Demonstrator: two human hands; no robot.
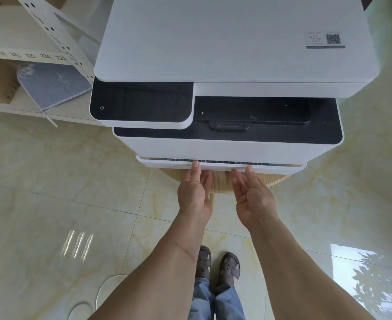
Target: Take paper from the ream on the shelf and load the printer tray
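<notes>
Both hands meet the printer tray (pixel 221 166), a thin white plastic lip at the base of the printer (pixel 225 88), just at 12 o'clock from them. The left hand (pixel 195 192) is spread, thumb tip on the lip's top edge, fingers beneath. The right hand (pixel 252 199) is palm-up, fingers loosely curled, thumb on the edge; whether its fingers reach the underside is unclear. A round wooden table (pixel 220 183) supports the smooth, round-cornered printer.

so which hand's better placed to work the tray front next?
Left, marginally. The left hand has its thumb on the paper tray lip, fingers tucked beneath. The right hand is palm-up, mostly open, only its thumb touching.
</notes>
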